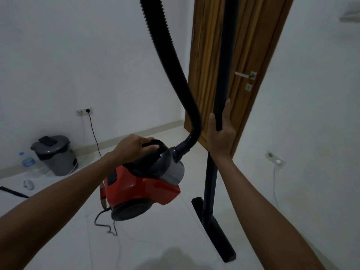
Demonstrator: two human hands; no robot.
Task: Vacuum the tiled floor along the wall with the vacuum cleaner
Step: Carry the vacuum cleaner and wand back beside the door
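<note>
The floor nozzle (214,228) sits flat on the pale tiled floor (155,240) nearest the person, with the dark wand (224,75) rising straight up from it. The right hand (220,131) grips that wand from behind: thumb up along its right side, fingers (212,123) wrapped round its left, so the tube runs through the closed palm. To the left, the left hand (134,146) is curled tight over the black carry handle on top of the red and grey vacuum cleaner (144,182), fingers pressed together round the bar; the canister hangs tilted, clear of the tiles. Its ribbed hose (171,71) climbs out of the top of view, and its power cord (106,224) trails on the floor below. Farther back stand a grey lidded bin (56,154) and a water bottle (27,160) by the wall, a wall socket (84,111) with a plug in it, and a wooden door (243,55) behind the wand.
</note>
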